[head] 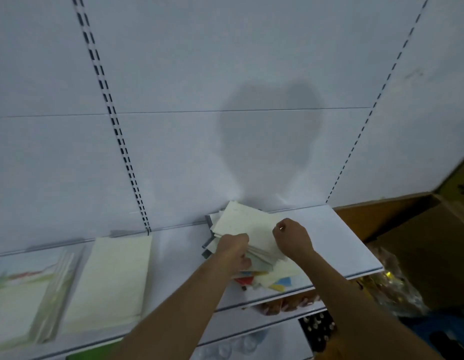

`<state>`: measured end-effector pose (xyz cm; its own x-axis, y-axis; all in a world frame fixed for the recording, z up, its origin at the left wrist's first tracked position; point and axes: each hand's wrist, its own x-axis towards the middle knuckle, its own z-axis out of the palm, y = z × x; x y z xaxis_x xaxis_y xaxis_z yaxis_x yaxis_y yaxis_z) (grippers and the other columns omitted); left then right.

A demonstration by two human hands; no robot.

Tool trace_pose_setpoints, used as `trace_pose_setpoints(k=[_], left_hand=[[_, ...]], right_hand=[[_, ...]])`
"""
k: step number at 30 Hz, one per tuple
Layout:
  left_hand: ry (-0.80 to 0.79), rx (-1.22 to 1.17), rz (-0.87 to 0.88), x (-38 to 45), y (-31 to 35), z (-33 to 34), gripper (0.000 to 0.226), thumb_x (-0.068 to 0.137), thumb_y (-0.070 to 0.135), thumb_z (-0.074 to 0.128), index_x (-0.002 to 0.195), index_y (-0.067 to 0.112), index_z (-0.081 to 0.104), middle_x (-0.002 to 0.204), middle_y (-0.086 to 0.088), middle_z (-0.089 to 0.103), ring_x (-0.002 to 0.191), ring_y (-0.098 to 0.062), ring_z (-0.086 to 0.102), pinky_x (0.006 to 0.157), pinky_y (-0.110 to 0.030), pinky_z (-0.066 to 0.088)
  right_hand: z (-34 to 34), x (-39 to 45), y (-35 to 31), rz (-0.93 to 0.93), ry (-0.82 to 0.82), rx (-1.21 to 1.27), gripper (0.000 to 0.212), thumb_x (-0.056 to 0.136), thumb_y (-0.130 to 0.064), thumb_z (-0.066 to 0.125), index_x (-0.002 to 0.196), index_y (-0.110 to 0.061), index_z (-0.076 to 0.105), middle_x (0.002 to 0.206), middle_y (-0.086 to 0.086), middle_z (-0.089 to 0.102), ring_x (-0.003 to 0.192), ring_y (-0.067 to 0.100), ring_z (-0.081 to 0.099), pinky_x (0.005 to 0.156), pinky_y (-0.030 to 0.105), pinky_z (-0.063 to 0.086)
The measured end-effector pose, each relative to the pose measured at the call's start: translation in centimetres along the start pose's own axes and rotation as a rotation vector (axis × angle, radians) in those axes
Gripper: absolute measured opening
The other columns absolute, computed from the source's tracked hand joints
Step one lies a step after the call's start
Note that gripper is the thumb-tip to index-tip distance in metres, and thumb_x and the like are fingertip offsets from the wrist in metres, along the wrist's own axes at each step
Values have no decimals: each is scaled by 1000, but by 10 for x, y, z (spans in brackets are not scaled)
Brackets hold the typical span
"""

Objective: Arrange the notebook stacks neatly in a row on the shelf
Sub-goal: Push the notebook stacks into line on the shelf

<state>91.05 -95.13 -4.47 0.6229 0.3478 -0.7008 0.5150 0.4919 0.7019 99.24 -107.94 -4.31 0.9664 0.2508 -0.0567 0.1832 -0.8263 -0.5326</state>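
Left hand (pixel 234 249) curled around the near left edge of a skewed, fanned pile of thin cream-covered notebooks (pixel 247 229), right hand (pixel 293 239) pinching the pile's top cover with bent fingers. Beneath the hands, coloured corners poking out of the pile, all on a smooth white shelf (pixel 337 240). Left of the hands, a flat squared cream stack (pixel 114 279) and blurred glossy packs (pixel 25 292); right of them, a brown cardboard box (pixel 431 245).
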Motion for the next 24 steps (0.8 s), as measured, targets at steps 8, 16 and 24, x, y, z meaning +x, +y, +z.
trace_pose_setpoints(k=[8,16,24], left_hand=[[22,-149,-107,7,13,7,11,88,7,52,98,3,48,98,-18,52,90,-34,56,73,-46,53],[106,-230,-66,1,7,17,9,87,1,52,94,6,52,83,-15,54,68,-25,54,60,-38,52],[306,-120,110,9,-10,40,33,86,9,58,117,-1,56,98,-14,63,84,-26,61,75,-33,55]], right_hand=[[27,55,-19,-164,-152,-217,52,95,-45,39,138,-16,42,138,8,48,127,29,44,103,44,38],[34,71,-6,-231,-167,-314,52,94,-44,42,137,-15,42,132,12,47,123,31,45,101,42,35],[31,74,14,-287,-103,-320,48,96,-45,36,120,-7,51,117,12,57,108,28,56,92,38,42]])
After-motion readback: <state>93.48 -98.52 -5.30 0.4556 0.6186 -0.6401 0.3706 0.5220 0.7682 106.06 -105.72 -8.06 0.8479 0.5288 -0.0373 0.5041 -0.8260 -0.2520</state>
